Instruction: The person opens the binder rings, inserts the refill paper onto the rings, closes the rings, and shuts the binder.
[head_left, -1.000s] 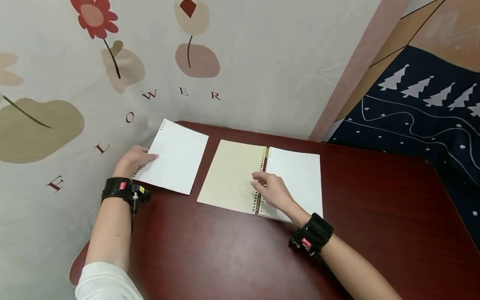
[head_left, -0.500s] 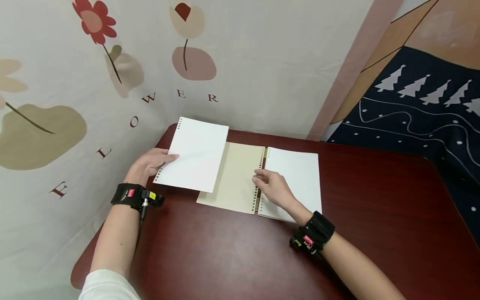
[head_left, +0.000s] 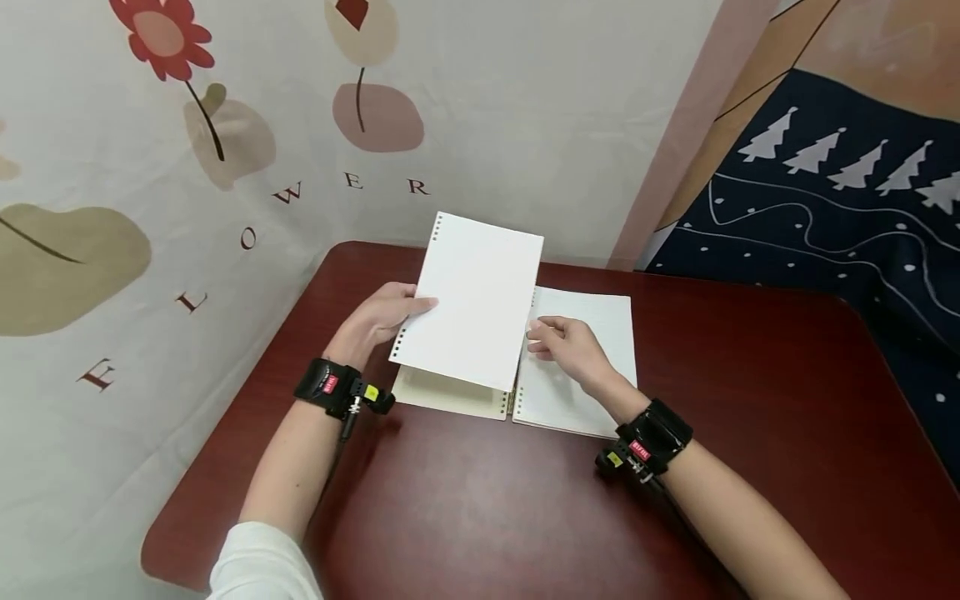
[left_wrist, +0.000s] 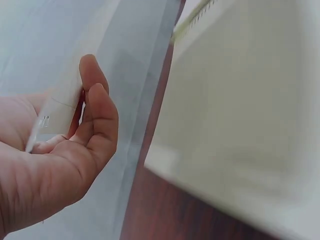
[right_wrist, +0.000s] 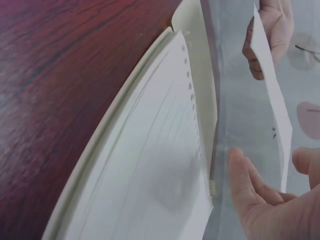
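In the head view my left hand (head_left: 382, 317) pinches the loose white punched paper (head_left: 480, 292) at its holed left edge, thumb on top. I cannot tell whether it is one sheet or several. The paper hangs tilted above an open loose-leaf notebook, hiding much of its cream cover (head_left: 450, 393). Lined pages (head_left: 577, 383) lie on the notebook's right side. My right hand (head_left: 573, 346) hovers over them by the paper's right edge. In the right wrist view, that edge (right_wrist: 272, 85) reaches between the spread thumb and fingers, apparently without contact.
The notebook lies on a dark red wooden table (head_left: 435, 483). A pale curtain (head_left: 510, 150) with printed flowers and letters hangs behind and to the left. A dark blue cloth (head_left: 825, 233) with white trees hangs at the right.
My left hand has lifted the white paper and carried it rightward from the table's left side to over the notebook. My right hand has shifted slightly right, staying near the binding.
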